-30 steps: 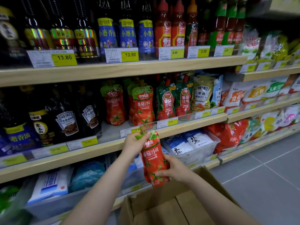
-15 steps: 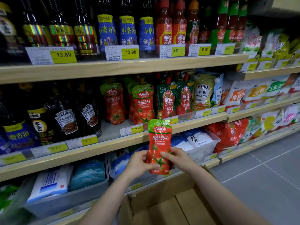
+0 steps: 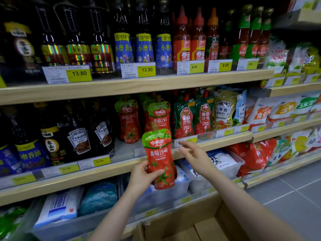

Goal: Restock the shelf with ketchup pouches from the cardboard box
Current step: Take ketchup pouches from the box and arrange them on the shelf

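Only a corner of the cardboard box (image 3: 191,228) shows, cut off by the bottom edge of the frame, so its contents cannot be seen. At centre, the left hand (image 3: 140,178) grips the lower part of a red ketchup pouch (image 3: 159,159) with a green top, thumb across its front, holding it upright in front of the middle shelf (image 3: 217,141). This pouch partly covers the matching pouches on the shelf (image 3: 128,120) behind it. The right hand (image 3: 196,155), just right of the pouch, holds nothing, fingers spread and relaxed; motion blurs its fingertips. Price tags (image 3: 187,139) along the shelf edge are too blurred to read. Dark sauce bottles (image 3: 78,134) fill the left of the frame, their tops lost in shadow. Lower down, bags in plastic bins (image 3: 224,162) are half hidden by both forearms.
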`<state>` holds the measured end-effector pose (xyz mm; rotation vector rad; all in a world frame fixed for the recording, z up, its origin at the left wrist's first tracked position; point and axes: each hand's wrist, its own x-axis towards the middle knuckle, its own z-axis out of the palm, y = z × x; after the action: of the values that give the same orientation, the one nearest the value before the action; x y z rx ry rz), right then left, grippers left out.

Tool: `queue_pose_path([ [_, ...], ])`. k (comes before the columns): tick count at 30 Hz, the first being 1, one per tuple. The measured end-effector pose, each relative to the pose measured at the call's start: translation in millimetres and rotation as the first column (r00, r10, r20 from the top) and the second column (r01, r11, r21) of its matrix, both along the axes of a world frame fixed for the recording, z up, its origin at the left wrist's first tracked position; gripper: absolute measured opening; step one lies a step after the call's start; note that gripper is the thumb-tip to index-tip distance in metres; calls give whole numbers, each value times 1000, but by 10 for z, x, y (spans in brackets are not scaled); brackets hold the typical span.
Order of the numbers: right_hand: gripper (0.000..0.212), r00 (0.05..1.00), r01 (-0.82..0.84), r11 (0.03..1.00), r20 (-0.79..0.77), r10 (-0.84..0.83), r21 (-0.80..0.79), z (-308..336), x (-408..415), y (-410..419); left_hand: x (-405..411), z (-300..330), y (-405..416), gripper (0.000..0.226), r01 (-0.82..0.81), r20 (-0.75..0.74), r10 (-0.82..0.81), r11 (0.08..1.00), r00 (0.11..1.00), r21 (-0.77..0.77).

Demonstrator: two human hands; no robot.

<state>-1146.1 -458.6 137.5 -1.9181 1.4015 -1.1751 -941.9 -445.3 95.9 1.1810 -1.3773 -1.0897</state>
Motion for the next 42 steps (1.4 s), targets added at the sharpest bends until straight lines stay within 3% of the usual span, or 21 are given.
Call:
queue_pose_path([
  [2,35,982,28,988,-183,-56,-149,83,-41,-152,62,196,-98,26,-35,-31,33,996,999,-78],
  [5,37,912,1,986,-404,-69,-165,104,-18,-347,174,521,-272,31,-82,15,87,971,996,-227],
  [10,32,859,65,985,-493,-137,-161,71,57,-513,414,718,-514,32,-137,157,199,931,967,-338],
  [16,28,876,82,983,-458,-149,-163,2,61,-514,573,758,-796,39,-210,140,271,916,952,-342],
  [22,29,884,82,986,-446,-139,-145,-6,56,-542,629,535,-893,28,-174,249,215,969,944,-178],
  [27,30,892,89,985,-429,-145,-149,-17,47,-547,630,631,-948,35,-180,282,176,984,943,-10],
  [30,31,891,87,986,-432,-142,-143,-22,48,-535,536,639,-846,57,-298,339,301,953,891,-62],
  [33,32,895,84,987,-426,-135,-136,-24,47,-516,325,646,-722,87,-467,430,500,864,752,-187],
  [36,32,892,96,985,-426,-149,-145,-23,51,-500,150,652,-694,83,-525,511,570,815,643,-247],
  [42,26,853,127,951,-458,-250,-282,-78,119,-506,164,682,-843,74,-553,487,573,808,659,-203],
])
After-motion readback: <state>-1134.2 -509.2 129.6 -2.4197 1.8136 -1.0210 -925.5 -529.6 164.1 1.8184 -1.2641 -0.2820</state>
